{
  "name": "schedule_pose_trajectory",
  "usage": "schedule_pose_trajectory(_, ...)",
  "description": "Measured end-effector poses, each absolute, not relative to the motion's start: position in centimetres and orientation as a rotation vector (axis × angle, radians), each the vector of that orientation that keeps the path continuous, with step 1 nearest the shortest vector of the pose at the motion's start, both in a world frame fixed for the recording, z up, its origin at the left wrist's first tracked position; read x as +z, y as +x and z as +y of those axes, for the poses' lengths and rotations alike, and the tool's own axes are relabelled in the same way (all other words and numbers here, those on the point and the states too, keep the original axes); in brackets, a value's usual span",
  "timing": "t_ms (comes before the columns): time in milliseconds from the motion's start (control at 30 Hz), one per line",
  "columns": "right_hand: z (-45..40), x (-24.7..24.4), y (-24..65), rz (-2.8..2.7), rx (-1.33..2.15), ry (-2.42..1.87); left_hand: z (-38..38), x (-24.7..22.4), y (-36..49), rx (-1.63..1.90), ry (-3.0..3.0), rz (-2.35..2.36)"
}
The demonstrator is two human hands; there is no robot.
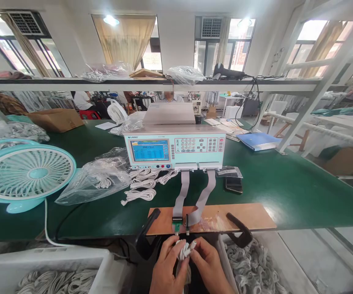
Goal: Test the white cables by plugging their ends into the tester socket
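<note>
Both hands meet at the front edge of the bench, just below the small green circuit board [177, 225] with its metal port. My left hand [168, 267] is closed around a coiled white cable [183, 250]. One white plug end [191, 246] of that cable is pinched by the fingers of my right hand [208, 265]. Another connector [187, 229] stands beside the board. Two grey ribbon cables [181, 194] run from here up to the tester [176, 147], whose blue screen is lit. The lower part of the coil is partly hidden by my fingers.
A wooden board [225, 216] is held by black clamps [240, 230]. White bins of coiled cables stand at lower left [103, 261] and lower right [223, 245]. A turquoise fan [38, 173], bagged cables [99, 179], loose coils [139, 195], a phone [234, 184] and a blue folder [258, 141] lie around.
</note>
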State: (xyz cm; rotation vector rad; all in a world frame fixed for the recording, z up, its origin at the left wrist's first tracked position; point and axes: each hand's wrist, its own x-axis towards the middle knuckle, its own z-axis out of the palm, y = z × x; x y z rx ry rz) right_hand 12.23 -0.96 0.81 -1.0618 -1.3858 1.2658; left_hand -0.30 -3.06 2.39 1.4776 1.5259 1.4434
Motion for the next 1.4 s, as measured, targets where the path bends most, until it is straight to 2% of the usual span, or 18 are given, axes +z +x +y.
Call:
schedule_pose_trajectory(100, -0.6, 1.1, 12.0, -1.419, 1.26, -1.066, -2.6, 3.0, -1.2, 1.331, 1.649, 1.55)
schedule_pose_trajectory(200, -0.5, 1.1, 11.9, -1.54, 1.134, -1.135, -2.2, 3.0, -2.2, 1.06, 1.851, 1.554)
schedule_pose_trajectory(333, -0.6, 0.4, 11.8, -1.605, 1.094, -1.171, -1.5, 2.4, -2.7, 0.877, 1.773, 1.597)
schedule_pose_trajectory(733, 0.7, -1.0, 11.1, -1.267, 1.309, -1.173, -0.7, -3.2, -1.3, 1.03, 0.565, 1.136)
schedule_pose_trajectory(867, 0.9, -1.1, 11.1, -1.241, 1.324, -1.133, -0.8, -1.9, -1.5, 0.998, 0.646, 1.19)
schedule_pose_trajectory(1067, 0.8, -0.7, 11.1, -1.202, 1.381, -1.1, -0.6, 0.5, -2.7, 1.059, 1.32, 1.323)
schedule_pose_trajectory(1267, 1.0, 0.5, 10.9, -1.054, 1.532, -1.118, -0.8, -0.3, -2.0, 0.927, 0.676, 1.15)
schedule_pose_trajectory(1400, 1.2, 0.6, 10.5, -0.9, 1.606, -1.12, -0.8, 0.2, -2.0, 0.928, 0.733, 1.107)
